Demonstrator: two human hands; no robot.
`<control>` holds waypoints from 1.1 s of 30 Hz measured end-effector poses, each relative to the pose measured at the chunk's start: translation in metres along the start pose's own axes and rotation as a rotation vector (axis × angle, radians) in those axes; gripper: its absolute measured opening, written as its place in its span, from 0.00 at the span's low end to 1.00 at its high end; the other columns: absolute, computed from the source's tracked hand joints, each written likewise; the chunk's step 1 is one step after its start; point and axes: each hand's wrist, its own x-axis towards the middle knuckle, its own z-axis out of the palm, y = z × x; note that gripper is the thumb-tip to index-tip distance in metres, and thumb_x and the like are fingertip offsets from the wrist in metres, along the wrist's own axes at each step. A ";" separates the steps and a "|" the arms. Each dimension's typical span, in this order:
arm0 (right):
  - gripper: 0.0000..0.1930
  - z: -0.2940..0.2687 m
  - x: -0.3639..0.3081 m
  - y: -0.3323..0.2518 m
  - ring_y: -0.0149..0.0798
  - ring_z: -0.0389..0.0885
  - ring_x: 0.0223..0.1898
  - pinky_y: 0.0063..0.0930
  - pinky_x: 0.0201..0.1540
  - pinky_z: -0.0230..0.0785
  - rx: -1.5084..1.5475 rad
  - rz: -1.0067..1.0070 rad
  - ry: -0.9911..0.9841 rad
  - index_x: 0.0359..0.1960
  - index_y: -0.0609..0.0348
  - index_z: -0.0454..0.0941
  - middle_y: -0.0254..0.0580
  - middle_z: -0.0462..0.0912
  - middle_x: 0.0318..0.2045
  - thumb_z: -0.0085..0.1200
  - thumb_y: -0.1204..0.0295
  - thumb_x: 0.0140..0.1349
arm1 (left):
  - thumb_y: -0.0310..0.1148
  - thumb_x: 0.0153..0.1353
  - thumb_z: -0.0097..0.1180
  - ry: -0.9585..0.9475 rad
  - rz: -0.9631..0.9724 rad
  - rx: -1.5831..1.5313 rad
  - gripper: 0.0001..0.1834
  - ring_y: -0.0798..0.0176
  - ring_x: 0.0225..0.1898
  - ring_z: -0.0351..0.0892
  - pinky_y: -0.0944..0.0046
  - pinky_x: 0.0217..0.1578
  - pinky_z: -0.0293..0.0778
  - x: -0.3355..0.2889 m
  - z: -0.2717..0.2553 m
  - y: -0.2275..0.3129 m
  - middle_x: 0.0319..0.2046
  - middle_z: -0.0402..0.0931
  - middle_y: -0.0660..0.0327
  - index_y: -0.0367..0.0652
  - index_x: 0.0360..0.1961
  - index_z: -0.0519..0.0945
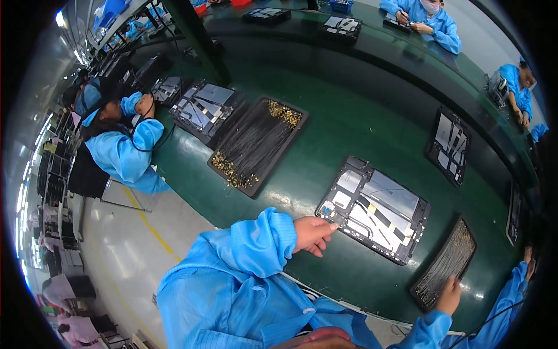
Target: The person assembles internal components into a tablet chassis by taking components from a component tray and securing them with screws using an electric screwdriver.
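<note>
An opened tablet-like device (381, 203) lies on the green bench in front of me, its inner parts, silver plates and black and yellow strips facing up. At its near left corner is my left hand (314, 235), thumb and forefinger pinched together at the edge. Whatever is in that pinch is too small to make out. My right hand (449, 295) is over the near right edge of a dark tray (462, 224) filled with thin cables (444, 262). Its fingers are closed together at the cables, and what they grip is hidden.
To the left lies a larger black tray (260, 189) of black cables with gold-coloured ends. More opened devices (203, 110) sit beyond it, and another device (450, 145) lies at the right. A co-worker in blue (119, 151) sits at the left. A green post (197, 41) rises from the bench.
</note>
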 end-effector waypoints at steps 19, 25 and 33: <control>0.22 -0.007 -0.047 0.019 0.42 0.72 0.31 0.28 0.35 0.62 -0.011 0.136 0.187 0.35 0.69 0.69 0.52 0.74 0.29 0.37 0.56 0.57 | 0.44 0.54 0.42 -0.010 0.085 0.131 0.21 0.68 0.27 0.66 0.69 0.23 0.71 0.004 0.002 -0.008 0.28 0.64 0.58 0.35 0.38 0.67; 0.21 -0.040 -0.082 -0.115 0.52 0.71 0.33 0.35 0.37 0.62 0.103 0.145 0.432 0.34 0.64 0.72 0.56 0.73 0.31 0.43 0.56 0.51 | 0.44 0.55 0.41 0.064 0.441 0.579 0.20 0.61 0.33 0.71 0.66 0.31 0.70 -0.012 0.015 -0.015 0.28 0.69 0.55 0.39 0.42 0.68; 0.09 0.042 -0.110 -0.147 0.30 0.69 0.20 0.21 0.23 0.62 0.948 -0.179 -0.797 0.27 0.62 0.66 0.44 0.73 0.22 0.41 0.68 0.56 | 0.34 0.52 0.46 0.025 1.178 0.872 0.16 0.54 0.34 0.70 0.62 0.36 0.67 -0.030 0.039 -0.007 0.32 0.69 0.54 0.40 0.43 0.67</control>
